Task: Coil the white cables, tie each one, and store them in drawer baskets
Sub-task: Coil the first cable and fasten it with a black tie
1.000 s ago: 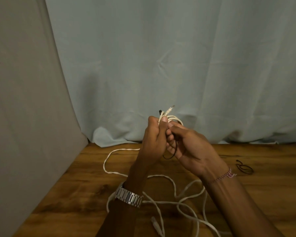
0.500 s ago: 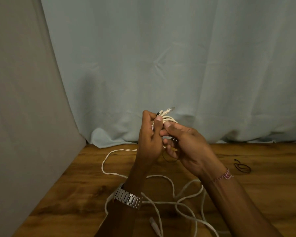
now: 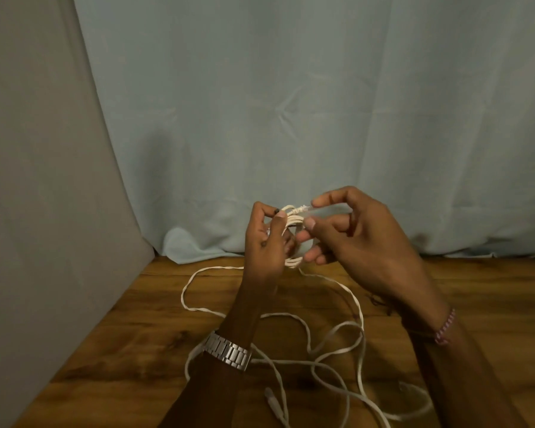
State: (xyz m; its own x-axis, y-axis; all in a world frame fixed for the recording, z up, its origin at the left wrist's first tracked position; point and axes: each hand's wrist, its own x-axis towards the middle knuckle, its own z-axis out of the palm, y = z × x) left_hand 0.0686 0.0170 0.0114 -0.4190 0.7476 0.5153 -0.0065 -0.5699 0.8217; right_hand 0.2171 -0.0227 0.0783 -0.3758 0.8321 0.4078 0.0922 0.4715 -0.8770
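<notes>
L hand (image 3: 264, 242) grips the coiled white cable (image 3: 292, 225), thumb and fingers curled round the left side of the loops, holding the bundle up in the air above the wooden table (image 3: 130, 341). A small dark tie bit shows at L fingertips, top of coil; too small to tell more. R hand (image 3: 357, 239) is on the coil's right side: thumb and index pinch the connector end (image 3: 303, 208) sticking out at top of coil, other fingers curled loosely, lower ones touching the coil's bottom loops. Both hands clamped on the same coil, 1 each side.

Rel. to the coil: loose white cable (image 3: 334, 332) trails from its underside down onto the table and sprawls in several slack loops below both wrists. A 2nd plug (image 3: 274, 403) lies on the table well below the coil, near the frame's bottom edge. Metal watch (image 3: 227, 350) on L wrist, below-left of coil. Pink-white thread bracelet (image 3: 445, 327) on R wrist, below-right. Pale blue curtain (image 3: 291, 103) hangs behind the coil, hem bunched on the table's far edge. Grey panel (image 3: 44, 211) stands left of the coil.
</notes>
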